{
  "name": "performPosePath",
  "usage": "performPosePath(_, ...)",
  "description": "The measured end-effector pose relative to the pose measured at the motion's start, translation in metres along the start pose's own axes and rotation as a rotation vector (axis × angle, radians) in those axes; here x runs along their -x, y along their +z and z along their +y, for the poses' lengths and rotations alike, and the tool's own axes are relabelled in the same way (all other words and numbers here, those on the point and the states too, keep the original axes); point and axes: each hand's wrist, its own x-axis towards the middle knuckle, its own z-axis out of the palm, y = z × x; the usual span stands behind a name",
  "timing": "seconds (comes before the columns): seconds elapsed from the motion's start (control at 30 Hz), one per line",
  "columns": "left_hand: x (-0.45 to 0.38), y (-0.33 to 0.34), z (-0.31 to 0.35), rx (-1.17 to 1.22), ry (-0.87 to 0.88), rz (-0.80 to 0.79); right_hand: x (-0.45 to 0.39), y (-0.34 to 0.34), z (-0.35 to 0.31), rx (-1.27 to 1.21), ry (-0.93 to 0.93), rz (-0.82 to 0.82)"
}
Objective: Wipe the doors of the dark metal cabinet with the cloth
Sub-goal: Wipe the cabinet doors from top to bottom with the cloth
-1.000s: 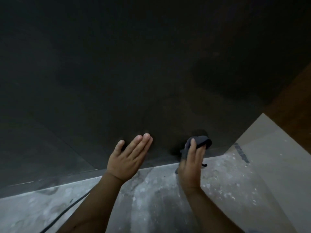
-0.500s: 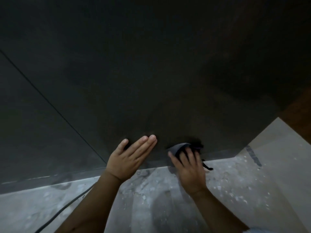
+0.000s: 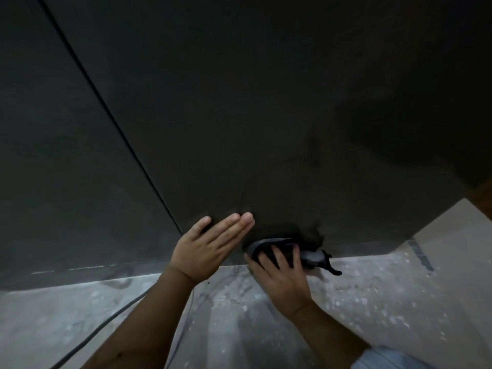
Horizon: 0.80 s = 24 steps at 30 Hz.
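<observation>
On the far left stood the left door (image 3: 66, 169) of the dark metal cabinet (image 3: 266, 75), a broad dim panel whose lower edge met the speckled concrete floor (image 3: 372, 302). A thin dark seam (image 3: 111, 115) ran slantwise from the upper left down toward my left hand, dividing that panel from the right door (image 3: 279, 129). A thin black cable (image 3: 106, 323) lay across the near left of the floor, passing behind my left forearm.

My left hand (image 3: 205, 249) lay flat against the bottom of the right door, just right of the seam's lower end, fingers straight and close together, thumb apart, holding nothing. Above it the door rose wide and unbroken.

Just to the right, my right hand (image 3: 279, 272) pressed the dark cloth (image 3: 308, 258) against the door's bottom edge, where door met floor. My fingers were curled over the bunched cloth, gripping it; a loose end with a thin strand trailed out to the right onto the floor. The two hands were near but apart.

Further right the door's lower edge ran on to its corner, where a pale wall (image 3: 458, 249) angled away, with a strip of brown wood (image 3: 482, 193) at the far right. The floor lay open on that side. A pale blue sleeve (image 3: 386, 359) showed at the near right.
</observation>
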Motion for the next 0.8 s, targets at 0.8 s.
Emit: performPosePath(0.8, 0.055, -0.029, -0.02, 0.14, -0.423, -0.088, -0.046, -0.028, 0.0, 0.122, -0.142, 0.31)
